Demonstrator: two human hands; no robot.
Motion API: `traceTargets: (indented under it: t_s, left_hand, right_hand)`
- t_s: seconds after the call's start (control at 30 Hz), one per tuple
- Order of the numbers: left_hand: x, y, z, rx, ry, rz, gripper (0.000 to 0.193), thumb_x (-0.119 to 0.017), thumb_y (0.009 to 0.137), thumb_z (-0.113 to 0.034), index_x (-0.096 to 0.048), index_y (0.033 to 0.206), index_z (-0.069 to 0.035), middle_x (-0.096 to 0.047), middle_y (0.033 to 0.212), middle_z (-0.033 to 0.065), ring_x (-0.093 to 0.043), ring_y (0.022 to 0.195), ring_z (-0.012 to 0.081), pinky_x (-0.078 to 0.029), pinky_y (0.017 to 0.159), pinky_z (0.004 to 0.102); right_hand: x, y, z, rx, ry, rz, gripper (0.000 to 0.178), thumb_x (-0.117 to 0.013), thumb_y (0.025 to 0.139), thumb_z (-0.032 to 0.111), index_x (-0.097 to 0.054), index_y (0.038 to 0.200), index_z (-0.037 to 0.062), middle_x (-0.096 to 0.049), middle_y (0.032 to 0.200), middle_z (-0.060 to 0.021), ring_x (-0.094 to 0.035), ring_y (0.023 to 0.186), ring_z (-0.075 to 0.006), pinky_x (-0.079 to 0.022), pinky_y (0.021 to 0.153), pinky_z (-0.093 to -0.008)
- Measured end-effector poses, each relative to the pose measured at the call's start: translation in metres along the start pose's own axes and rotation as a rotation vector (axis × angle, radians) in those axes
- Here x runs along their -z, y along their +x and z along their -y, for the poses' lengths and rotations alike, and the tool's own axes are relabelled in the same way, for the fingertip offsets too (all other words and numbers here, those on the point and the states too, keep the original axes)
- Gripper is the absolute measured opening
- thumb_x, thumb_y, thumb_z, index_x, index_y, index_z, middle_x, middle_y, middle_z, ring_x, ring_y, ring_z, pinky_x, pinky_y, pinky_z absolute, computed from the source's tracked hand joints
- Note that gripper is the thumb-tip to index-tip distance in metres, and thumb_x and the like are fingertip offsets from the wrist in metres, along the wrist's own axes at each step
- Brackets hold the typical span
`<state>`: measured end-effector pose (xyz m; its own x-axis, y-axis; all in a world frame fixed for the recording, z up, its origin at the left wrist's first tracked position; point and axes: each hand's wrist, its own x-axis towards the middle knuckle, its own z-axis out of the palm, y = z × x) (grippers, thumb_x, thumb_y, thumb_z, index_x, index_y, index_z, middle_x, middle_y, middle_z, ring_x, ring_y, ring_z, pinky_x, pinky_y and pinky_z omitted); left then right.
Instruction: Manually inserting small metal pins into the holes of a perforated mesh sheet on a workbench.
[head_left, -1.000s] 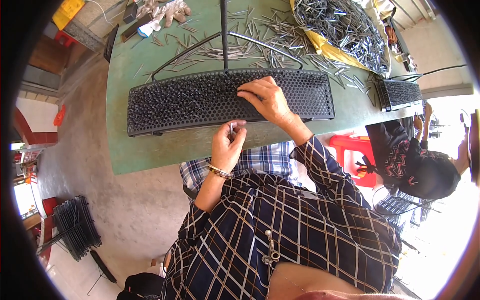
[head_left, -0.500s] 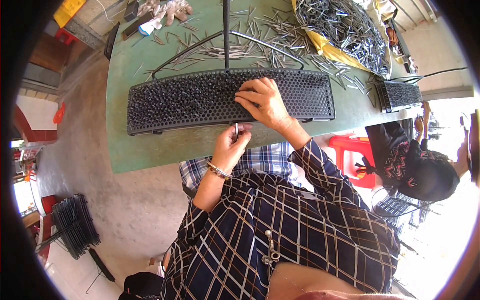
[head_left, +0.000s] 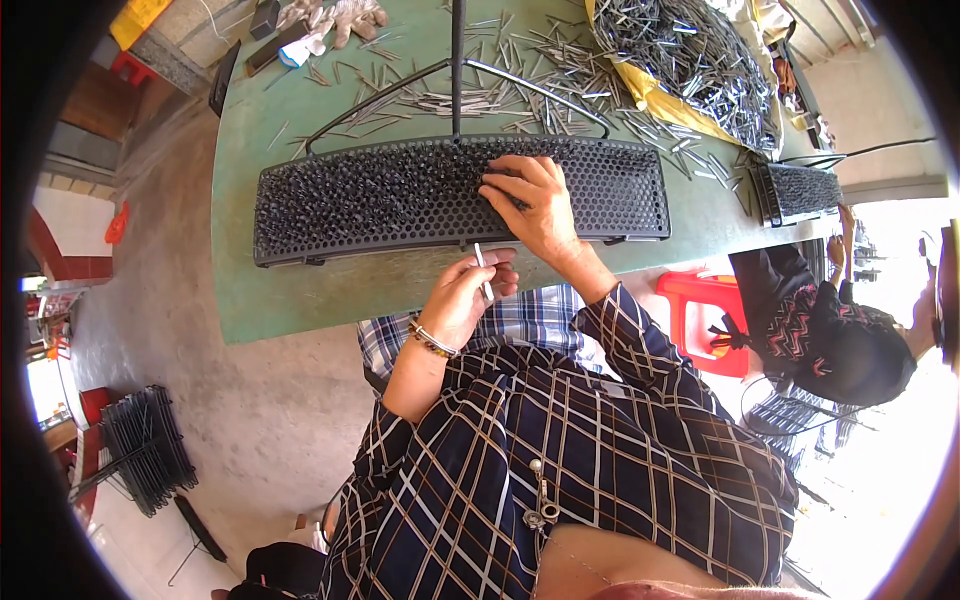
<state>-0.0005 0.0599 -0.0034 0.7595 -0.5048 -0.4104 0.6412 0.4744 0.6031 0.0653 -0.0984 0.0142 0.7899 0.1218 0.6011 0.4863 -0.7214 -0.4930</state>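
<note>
A long black perforated plate (head_left: 440, 225) lies across the near side of the green table. Short dark tufts (head_left: 330, 205) crowd its left part, while plain holes show on its right. Just below the plate's front edge, my left hand (head_left: 463, 292) pinches a thin light-grey strip (head_left: 483, 270) between thumb and fingers, the other fingers loosely curled. My right hand (head_left: 540, 205) rests over the middle of the plate, its thumb and fingertips brought together at the edge of the tufts. Whatever those fingertips hold is too small or hidden to make out.
A black rod with two slanting braces (head_left: 457, 75) joins the plate's back. Loose strips (head_left: 450, 100) litter the table (head_left: 245, 300) behind it, beside a heaped sack (head_left: 690, 70). Gloves (head_left: 350, 20) lie far left. At right are a red stool (head_left: 700, 315) and another person (head_left: 825, 330).
My left hand has tilted, so the strip shows longer and sits slightly to the right. My right hand has shifted a little right along the plate.
</note>
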Motion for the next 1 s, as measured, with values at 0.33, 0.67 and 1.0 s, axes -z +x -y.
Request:
traceTargets:
  t_s: [0.33, 0.67, 1.0]
  left_hand:
    - [0.003, -0.002, -0.005, 0.024, -0.032, 0.052, 0.033, -0.043, 0.088, -0.006, -0.050, 0.117, 0.008, -0.058, 0.102, 0.0143, -0.060, 0.094, 0.0252, -0.051, 0.085, 0.0374]
    - [0.004, -0.006, -0.016, -0.078, -0.041, 0.064, 0.036, -0.041, 0.088, -0.006, -0.047, 0.119, 0.010, -0.058, 0.106, 0.0177, -0.060, 0.097, 0.0273, -0.050, 0.086, 0.0373]
    - [0.015, -0.017, -0.021, -0.103, 0.045, -0.043, 0.033, -0.046, 0.088, -0.007, -0.049, 0.119, 0.004, -0.057, 0.107, 0.0125, -0.059, 0.099, 0.0248, -0.051, 0.085, 0.0383]
  right_hand:
    - [0.015, -0.001, -0.001, -0.067, 0.020, 0.033, 0.012, -0.069, 0.073, 0.007, -0.068, 0.085, 0.0068, -0.062, 0.097, -0.0059, -0.056, 0.086, -0.0238, -0.045, 0.078, -0.0346]
    - [0.018, 0.009, 0.020, -0.005, 0.043, 0.054, 0.015, -0.070, 0.075, 0.010, -0.069, 0.089, 0.0048, -0.063, 0.094, -0.0077, -0.058, 0.084, -0.0247, -0.046, 0.075, -0.0342]
    - [0.003, 0.021, 0.050, -0.573, 0.733, 0.354, 0.017, -0.069, 0.080, 0.011, -0.068, 0.095, 0.0020, -0.065, 0.084, -0.0058, -0.059, 0.074, -0.0108, -0.048, 0.067, -0.0239]
